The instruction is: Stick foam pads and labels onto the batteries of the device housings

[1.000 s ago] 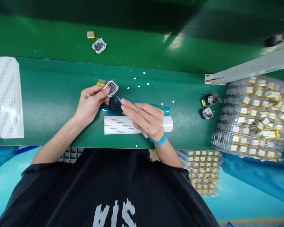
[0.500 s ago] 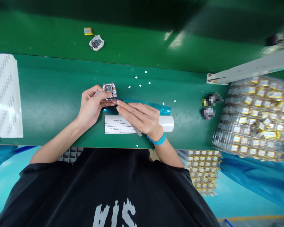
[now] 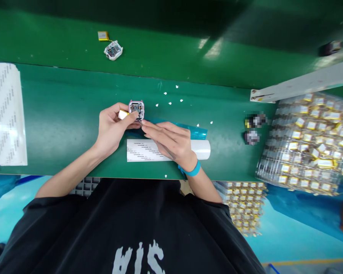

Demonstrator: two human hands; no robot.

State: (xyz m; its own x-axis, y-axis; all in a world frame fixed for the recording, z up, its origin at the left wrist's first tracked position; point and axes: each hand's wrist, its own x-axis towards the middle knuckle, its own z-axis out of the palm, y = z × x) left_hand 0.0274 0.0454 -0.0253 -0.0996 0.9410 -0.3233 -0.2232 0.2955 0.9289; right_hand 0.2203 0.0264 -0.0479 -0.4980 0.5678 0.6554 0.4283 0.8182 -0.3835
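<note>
An open watch case (image 3: 137,106) with a pink-and-white rim shows its circuit board, and my left hand (image 3: 112,123) is closed on it, thumb over the lower edge. A small yellow-edged battery (image 3: 123,114) sticks out beside that thumb, against the case. My right hand (image 3: 173,141) pinches thin metal tweezers (image 3: 165,150), whose tip meets the lower edge of the case; the exact contact is hidden by the fingers. Under the hands lie a blue film strip (image 3: 198,133) and a white printed sheet (image 3: 140,152) with a rolled end.
Another opened white watch case (image 3: 113,50) with its battery (image 3: 103,36) lies on the raised ledge. Small white stickers (image 3: 170,103) dot the bench. To the right are stacked clear trays of batteries (image 3: 311,144) and a white bracket (image 3: 300,80). A printed sheet (image 3: 10,118) lies left.
The watch case has shifted slightly right and stands more upright in my left hand. The battery's white face now shows beside my thumb. A neighbouring person's arm appears at the far right edge.
</note>
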